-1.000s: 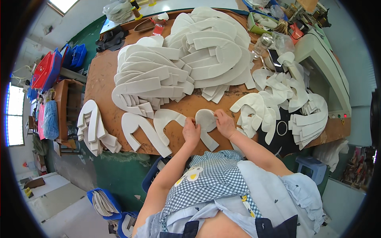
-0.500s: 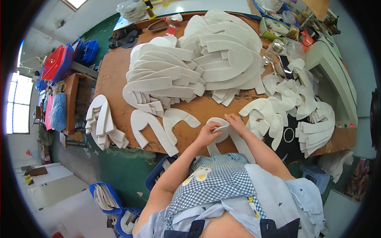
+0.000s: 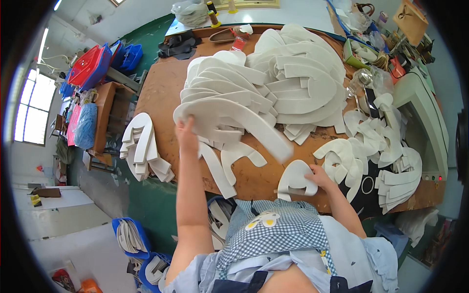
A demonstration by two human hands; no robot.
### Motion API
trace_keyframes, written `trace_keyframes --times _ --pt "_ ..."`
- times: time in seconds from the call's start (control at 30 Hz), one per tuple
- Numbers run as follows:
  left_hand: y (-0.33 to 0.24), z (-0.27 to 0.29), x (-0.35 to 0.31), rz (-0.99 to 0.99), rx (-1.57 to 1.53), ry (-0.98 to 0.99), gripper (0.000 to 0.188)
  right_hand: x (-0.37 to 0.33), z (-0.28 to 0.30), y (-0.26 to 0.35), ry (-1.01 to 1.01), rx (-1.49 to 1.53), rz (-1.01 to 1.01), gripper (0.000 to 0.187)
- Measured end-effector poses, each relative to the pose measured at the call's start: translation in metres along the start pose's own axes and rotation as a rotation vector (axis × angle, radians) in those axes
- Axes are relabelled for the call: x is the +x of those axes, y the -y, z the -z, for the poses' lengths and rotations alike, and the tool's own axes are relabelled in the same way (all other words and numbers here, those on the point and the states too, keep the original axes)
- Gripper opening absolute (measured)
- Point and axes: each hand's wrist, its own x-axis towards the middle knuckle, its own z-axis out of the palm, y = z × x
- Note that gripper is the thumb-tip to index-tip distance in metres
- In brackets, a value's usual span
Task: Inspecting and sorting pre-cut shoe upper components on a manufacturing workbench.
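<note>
A white arch (image 3: 259, 128), pinched at its bend by the left hand (image 3: 187, 136), overlaps the near side of the heap (image 3: 309, 95) in view; whether they touch, I cannot tell. The right hand (image 3: 320, 177) grips the right edge of a second arch (image 3: 294, 171) at the near edge of the brown table (image 3: 159, 88). A small pile (image 3: 141, 139) lies far left; a pale machine (image 3: 422, 122) stands right.

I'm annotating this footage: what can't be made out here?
Head view:
- White piece in left hand: lower end blurred.
- Large white pile: lower layers covered by those above.
- Blue bin below the table: partly behind left forearm and apron.
</note>
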Motion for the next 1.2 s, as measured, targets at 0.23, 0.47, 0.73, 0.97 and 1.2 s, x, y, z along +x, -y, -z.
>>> trace_keyframes --times 0.23,0.47,0.73,0.97,1.2 --pt "0.024 0.049 0.041 0.036 1.32 -0.359 0.102 0.013 -0.003 -0.014 -0.127 -0.22 0.01 0.031" --pt "0.089 -0.043 0.013 0.236 1.258 -0.169 0.13 0.002 -0.014 0.009 -0.223 -0.381 -0.041 0.031" --pt "0.089 -0.015 0.122 0.126 1.35 -0.206 0.132 -0.006 -0.027 0.026 -0.319 -0.467 -0.017 0.03" --pt "0.078 -0.015 0.132 0.059 1.337 -0.186 0.122 -0.003 -0.024 0.026 -0.31 -0.49 -0.018 0.03" --pt "0.113 0.012 -0.007 -0.149 1.454 -0.152 0.094 -0.005 -0.029 0.034 -0.368 -0.399 -0.037 0.036"
